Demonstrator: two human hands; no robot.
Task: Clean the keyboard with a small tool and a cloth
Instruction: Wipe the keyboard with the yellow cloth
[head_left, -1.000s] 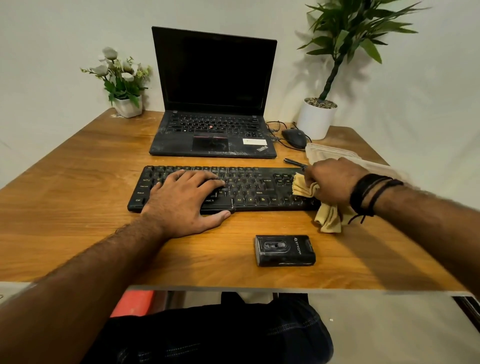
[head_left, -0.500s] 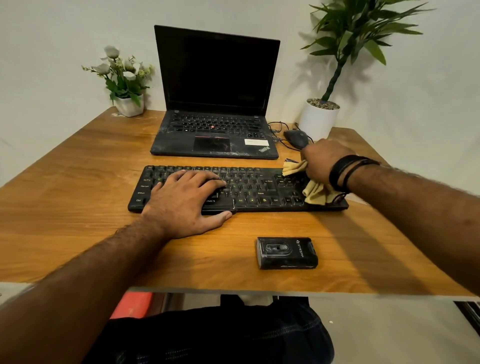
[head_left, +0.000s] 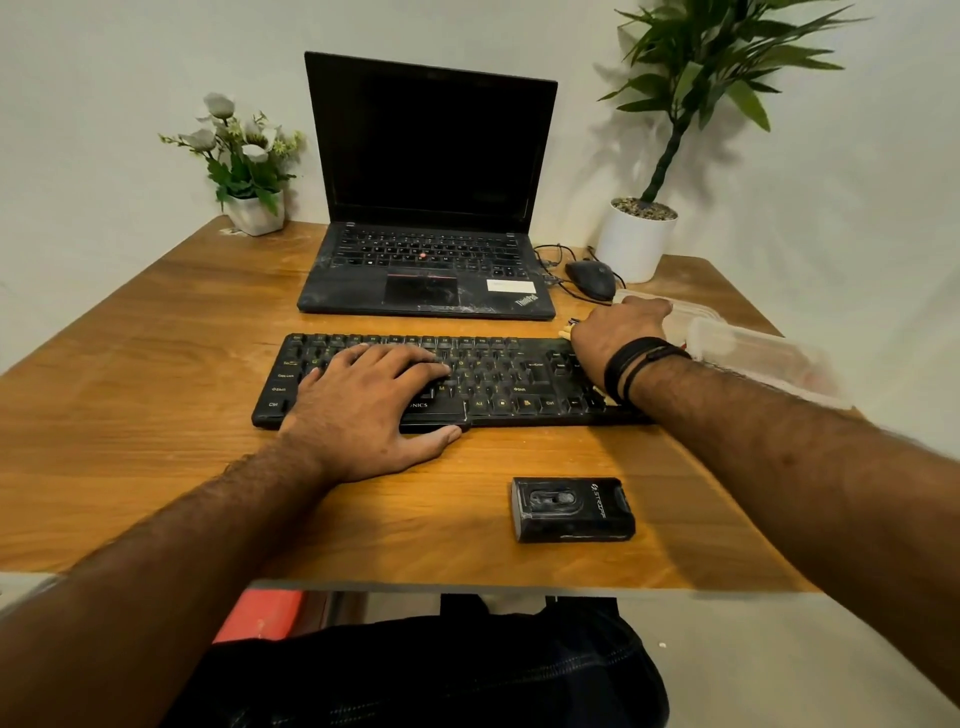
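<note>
Keyboard (head_left: 467, 374), black and full-sized, is laid across the middle of the wooden table (head_left: 156, 364), just in front of an open black laptop (head_left: 431, 208) whose screen is dark. The left hand (head_left: 363, 410) is laid palm-down on the left half of the keyboard, the forearm stretched in from the lower left; its fingers (head_left: 415, 364) are spread flat and relaxed over the keys, nothing being gripped, and the thumb is set along the keyboard's near edge. The right hand (head_left: 618, 338) is reached across from the lower right to the keyboard's far right corner, back of the hand upward, with dark bands worn at the wrist. Its fingers are turned away from the camera and hidden behind the knuckles, so their curl cannot be told. Only slivers of a yellow cloth (head_left: 565, 332) are seen, at the hand's far-left edge and again below the wrist; whether the cloth is pinched or merely pressed cannot be told. A small metal tip is glimpsed just beside the cloth, too small to identify.

A small black case (head_left: 571, 510) is set on the table near the front edge, apart from the keyboard. A black mouse (head_left: 591, 278) is placed right of the laptop, a clear plastic container (head_left: 753, 348) beyond the right hand, a white-potted plant (head_left: 636, 239) at the far right and a small flower pot (head_left: 257, 210) at the far left.
</note>
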